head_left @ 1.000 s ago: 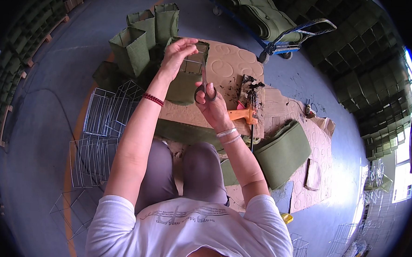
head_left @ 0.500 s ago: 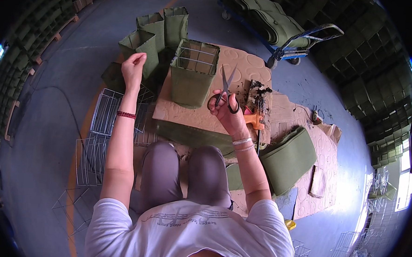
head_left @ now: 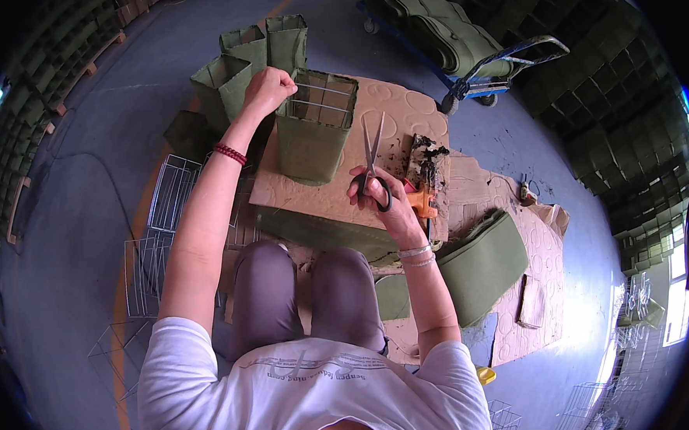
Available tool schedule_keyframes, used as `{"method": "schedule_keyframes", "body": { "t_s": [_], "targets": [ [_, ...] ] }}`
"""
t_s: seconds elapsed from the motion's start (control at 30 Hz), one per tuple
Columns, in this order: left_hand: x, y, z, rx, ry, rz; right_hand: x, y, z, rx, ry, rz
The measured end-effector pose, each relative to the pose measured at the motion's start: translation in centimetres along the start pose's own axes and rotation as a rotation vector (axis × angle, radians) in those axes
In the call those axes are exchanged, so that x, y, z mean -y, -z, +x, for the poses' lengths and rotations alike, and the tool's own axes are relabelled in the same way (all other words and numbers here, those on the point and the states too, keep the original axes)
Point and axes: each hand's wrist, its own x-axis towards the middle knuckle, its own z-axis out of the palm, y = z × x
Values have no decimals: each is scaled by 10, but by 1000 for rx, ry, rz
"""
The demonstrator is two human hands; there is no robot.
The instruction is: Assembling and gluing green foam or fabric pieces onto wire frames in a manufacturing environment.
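A green fabric-covered box (head_left: 311, 147) stands upright on the cardboard-topped work surface (head_left: 382, 92), with wire bars across its open top. My left hand (head_left: 270, 93) is at its upper left corner, fingertips pinched together; whatever they hold is too small to make out. In my right hand (head_left: 378, 195) is a pair of scissors (head_left: 374, 142), blades pointing up and slightly parted, to the right of the box. Close to that hand lies an orange tool (head_left: 423, 201), which looks like a glue gun, beside a blackened block (head_left: 423, 153).
Three more green boxes (head_left: 286, 44) stand beyond on the left. Wire frames (head_left: 172, 194) sit on the floor at left. Folded green sheet (head_left: 486, 265) lies right, on cardboard. A blue trolley (head_left: 476, 88) carries green rolls behind. Stacked green boxes (head_left: 592, 103) line the right side.
My left hand has moved right, from over the boxes at left to the near box's corner. My right hand has lowered slightly with the scissors, whose blades have drawn closer together.
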Motion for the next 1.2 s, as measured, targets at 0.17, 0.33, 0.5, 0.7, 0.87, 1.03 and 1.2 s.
{"method": "schedule_keyframes", "body": {
  "t_s": [0.17, 0.33, 0.5, 0.7, 0.87, 1.03, 1.2],
  "targets": [
    [11, 4, 9, 83, -19, -152, 11, -19, 28, -12, -61, -500],
    [-4, 12, 5, 106, -14, -148, 45, -63, 60, -175, 92, -1372],
    [-7, 13, 8, 107, -73, -55, 51, -79, 100, -137, 56, -1522],
    [-9, 11, 8, 107, -94, -39, 45, -84, 113, -57, 7, -1566],
    [-9, 11, 10, 143, -98, 0, 36, -84, 120, -44, 4, -1589],
    [-8, 7, 8, 142, -130, -25, 24, -76, 123, -52, 128, -1577],
    [-6, 5, 7, 130, -152, -38, 21, -75, 119, -42, 188, -1614]
  ]
}}
